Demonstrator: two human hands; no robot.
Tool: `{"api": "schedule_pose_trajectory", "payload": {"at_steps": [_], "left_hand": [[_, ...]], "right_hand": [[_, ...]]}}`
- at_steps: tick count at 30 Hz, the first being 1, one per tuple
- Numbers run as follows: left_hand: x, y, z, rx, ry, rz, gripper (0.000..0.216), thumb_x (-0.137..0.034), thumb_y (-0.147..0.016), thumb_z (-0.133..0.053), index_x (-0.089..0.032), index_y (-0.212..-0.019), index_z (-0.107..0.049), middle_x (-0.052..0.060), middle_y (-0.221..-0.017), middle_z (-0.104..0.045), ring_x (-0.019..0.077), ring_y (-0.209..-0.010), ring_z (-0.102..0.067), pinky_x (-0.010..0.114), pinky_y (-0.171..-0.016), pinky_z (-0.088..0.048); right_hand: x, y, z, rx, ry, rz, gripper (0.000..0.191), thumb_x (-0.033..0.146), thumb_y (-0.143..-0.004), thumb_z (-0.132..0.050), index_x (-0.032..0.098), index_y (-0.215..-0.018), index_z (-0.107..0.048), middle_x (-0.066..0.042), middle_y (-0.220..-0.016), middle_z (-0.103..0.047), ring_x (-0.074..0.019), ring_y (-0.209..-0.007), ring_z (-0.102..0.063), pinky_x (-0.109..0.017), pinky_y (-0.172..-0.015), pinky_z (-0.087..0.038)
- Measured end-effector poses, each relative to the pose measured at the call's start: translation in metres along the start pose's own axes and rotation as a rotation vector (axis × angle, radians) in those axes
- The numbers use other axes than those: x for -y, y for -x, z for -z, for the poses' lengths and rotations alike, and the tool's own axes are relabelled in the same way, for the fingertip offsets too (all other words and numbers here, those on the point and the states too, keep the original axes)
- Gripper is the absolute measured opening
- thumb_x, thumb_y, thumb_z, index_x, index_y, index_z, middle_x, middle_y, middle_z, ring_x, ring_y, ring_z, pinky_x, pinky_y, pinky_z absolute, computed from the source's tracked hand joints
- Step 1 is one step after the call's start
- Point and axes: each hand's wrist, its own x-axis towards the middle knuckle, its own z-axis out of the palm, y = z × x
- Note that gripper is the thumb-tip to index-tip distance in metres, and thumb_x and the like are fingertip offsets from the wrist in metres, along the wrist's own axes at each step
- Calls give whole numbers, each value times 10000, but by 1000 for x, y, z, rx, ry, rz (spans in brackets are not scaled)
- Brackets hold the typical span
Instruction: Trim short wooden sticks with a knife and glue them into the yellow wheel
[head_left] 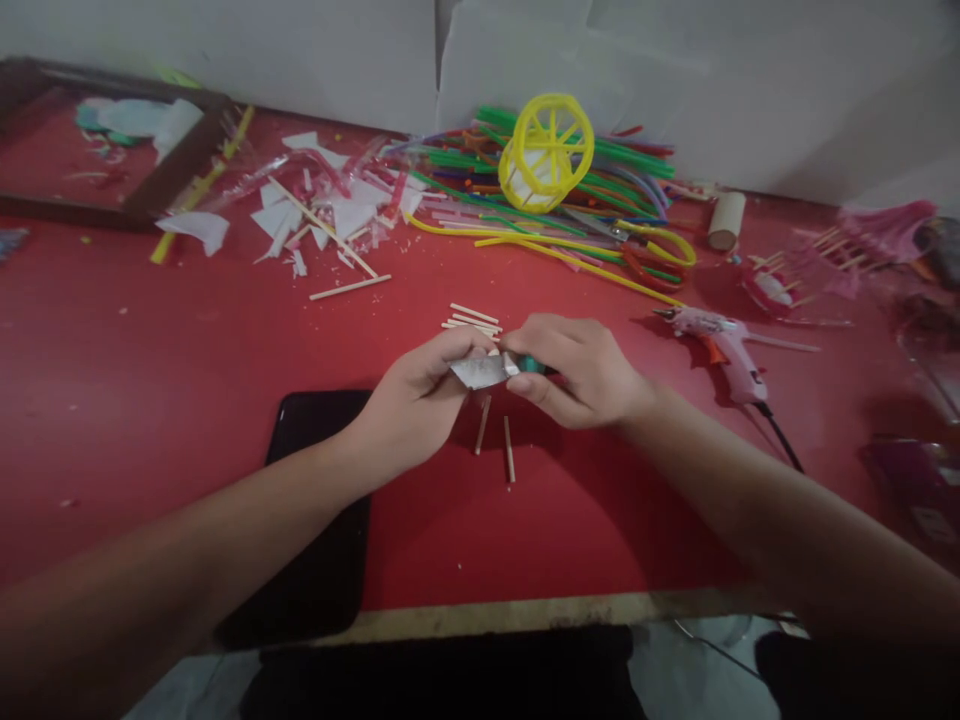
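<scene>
My right hand is closed round the green handle of a knife, and its broad metal blade points left. My left hand is closed just beside the blade. Between its thumb and fingers shows the pale end of what looks like a thin wooden stick; the rest is hidden. Several cut sticks lie just beyond my hands. On the near side, one short stick lies on the red table, with another stick to its left.
A black phone or tablet lies under my left forearm. To the right rests a pink glue gun with its cord. Pipe cleaners, a yellow wheel-shaped frame, scissors and paper scraps lie along the back.
</scene>
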Motion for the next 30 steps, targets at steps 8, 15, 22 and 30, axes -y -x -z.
{"api": "schedule_pose_trajectory", "payload": {"at_steps": [8, 15, 22, 30], "left_hand": [[-3, 5, 2, 119, -76, -36, 172, -24, -794, -443, -180, -777, -513, -39, -660, -496, 93, -596, -425, 205, -546, -338], [-4, 6, 4, 114, -96, -16, 185, -4, -771, -439, -180, -768, -497, -43, -648, -490, 86, -581, -411, 189, -523, -326], [-3, 5, 5, 126, -81, -28, 164, -24, -792, -433, -175, -766, -491, -46, -654, -474, 79, -582, -399, 183, -527, -327], [-8, 11, 3, 183, -228, -187, 245, 31, -789, -385, -182, -721, -483, -53, -627, -502, 75, -570, -463, 179, -566, -383]], "right_hand": [[8, 7, -9, -138, 143, 100, 302, 431, -971, -396, 172, -923, -543, -25, -699, -570, -137, -614, -499, -276, -571, -406], [12, 7, -13, -150, 143, 74, 286, 413, -964, -422, 162, -910, -547, -37, -691, -580, -148, -607, -503, -286, -568, -424], [15, 10, -11, -135, 146, 47, 285, 405, -961, -431, 155, -910, -559, -41, -707, -585, -144, -609, -496, -279, -567, -410], [10, 12, -4, -166, 111, -95, 232, 379, -943, -473, 177, -879, -567, -8, -684, -553, -124, -594, -479, -262, -553, -381]]}}
